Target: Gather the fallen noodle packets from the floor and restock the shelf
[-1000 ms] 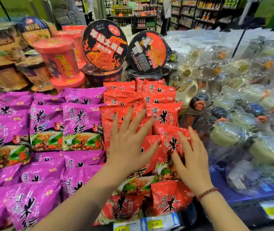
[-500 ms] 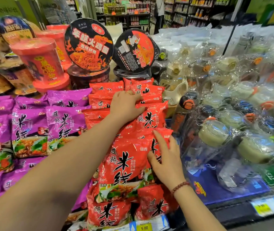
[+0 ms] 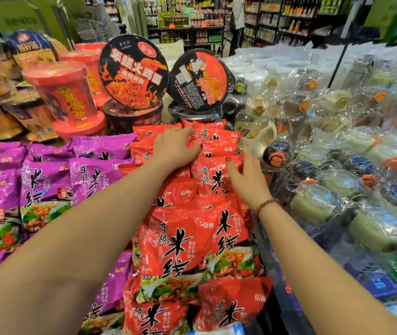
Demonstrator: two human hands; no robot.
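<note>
Red noodle packets (image 3: pixel 183 240) fill a sloping column of the shelf, overlapping from the front edge up to the back. My left hand (image 3: pixel 174 147) reaches over to the upper rows, its fingers curled down over a red packet (image 3: pixel 216 141) near the top. My right hand (image 3: pixel 245 176) lies with straight fingers against the right side of a red packet (image 3: pixel 213 176) in the middle of the column. Neither hand lifts a packet clear of the pile.
Purple noodle packets (image 3: pixel 45 187) lie in rows to the left. Red cup noodles (image 3: pixel 65 95) and black bowl noodles (image 3: pixel 133 72) stand behind. Plastic-wrapped jars and bottles (image 3: pixel 313 201) crowd the right side. A person stands in the far aisle (image 3: pixel 237 25).
Both hands have slid from the middle of the red column toward the upper rows. The left hand went from flat and spread to curled over a top packet. The right followed up the right edge.
</note>
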